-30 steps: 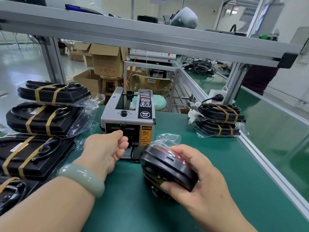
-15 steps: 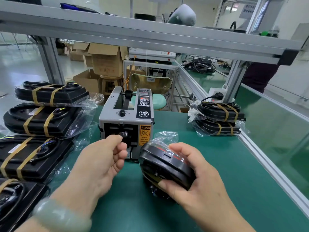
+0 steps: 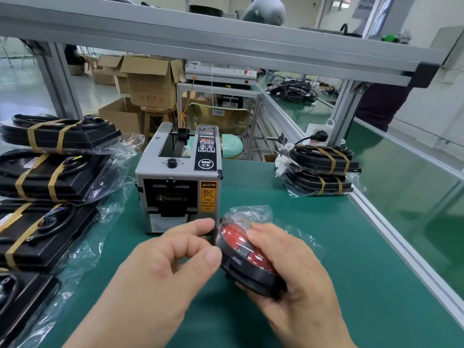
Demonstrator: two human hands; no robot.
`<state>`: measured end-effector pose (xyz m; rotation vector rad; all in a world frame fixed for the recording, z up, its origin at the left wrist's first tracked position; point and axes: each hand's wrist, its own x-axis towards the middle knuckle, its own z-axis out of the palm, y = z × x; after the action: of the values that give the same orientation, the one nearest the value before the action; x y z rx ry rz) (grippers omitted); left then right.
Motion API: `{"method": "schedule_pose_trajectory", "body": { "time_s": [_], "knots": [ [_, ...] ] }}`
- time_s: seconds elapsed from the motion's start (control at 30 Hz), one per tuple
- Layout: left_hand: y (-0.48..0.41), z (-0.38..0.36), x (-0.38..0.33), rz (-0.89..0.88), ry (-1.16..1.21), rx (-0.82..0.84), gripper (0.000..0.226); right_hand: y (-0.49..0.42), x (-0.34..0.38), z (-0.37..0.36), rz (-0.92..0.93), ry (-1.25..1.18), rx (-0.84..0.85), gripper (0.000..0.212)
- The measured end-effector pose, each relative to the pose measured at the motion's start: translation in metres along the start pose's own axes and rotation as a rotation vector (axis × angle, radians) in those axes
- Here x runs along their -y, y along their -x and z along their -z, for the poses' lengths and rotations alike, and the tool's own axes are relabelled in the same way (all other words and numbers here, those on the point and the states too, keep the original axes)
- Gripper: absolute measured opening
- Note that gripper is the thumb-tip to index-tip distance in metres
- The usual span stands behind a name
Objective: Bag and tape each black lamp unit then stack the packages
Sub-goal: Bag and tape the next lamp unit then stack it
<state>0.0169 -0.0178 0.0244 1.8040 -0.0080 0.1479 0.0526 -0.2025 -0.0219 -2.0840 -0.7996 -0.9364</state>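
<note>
- My right hand [image 3: 301, 277] is wrapped round the lamp [image 3: 236, 237]. My thumb is on top and my fingers are underneath, and the lamp is tipped up on its edge.
- My left hand [image 3: 160, 272] has its first finger and thumb curled close together, right at the lamp's left rim. I cannot tell if they pinch a bit of tape or only touch the rim.
- The lamp is round, hard and black, with a red face. I think it is stiff and will not bend or squash.
- The bag [image 3: 251, 212] round it is thin, clear and crinkly. I think it is slippery and the lamp could slide inside it. So I should hold the hard rim through the plastic, not the loose part.
- The bag's floppy top sticks up behind the lamp. It looks soft and easy to fold flat.
- The tape machine [image 3: 178, 182] stands just behind my hands on the green table [image 3: 339, 247].
- Two taped packages [image 3: 324, 169] are stacked at the far right.
- More wrapped lamps [image 3: 50, 172] lie on my left.
</note>
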Motion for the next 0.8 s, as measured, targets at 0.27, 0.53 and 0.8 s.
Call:
{"method": "schedule_pose_trajectory", "body": {
  "time_s": [0.27, 0.53, 0.8],
  "knots": [
    [0.003, -0.005, 0.000, 0.013, -0.039, 0.007, 0.041, 0.001, 0.001, -0.002, -0.034, -0.005, 0.020, 0.053],
    [0.006, -0.011, -0.002, -0.026, -0.108, -0.040, 0.026, 0.002, 0.001, -0.004, -0.035, -0.031, 0.012, 0.050],
    [0.007, -0.014, 0.000, -0.010, -0.163, -0.075, 0.016, 0.002, 0.002, -0.003, -0.047, -0.026, 0.027, 0.044]
  ]
}}
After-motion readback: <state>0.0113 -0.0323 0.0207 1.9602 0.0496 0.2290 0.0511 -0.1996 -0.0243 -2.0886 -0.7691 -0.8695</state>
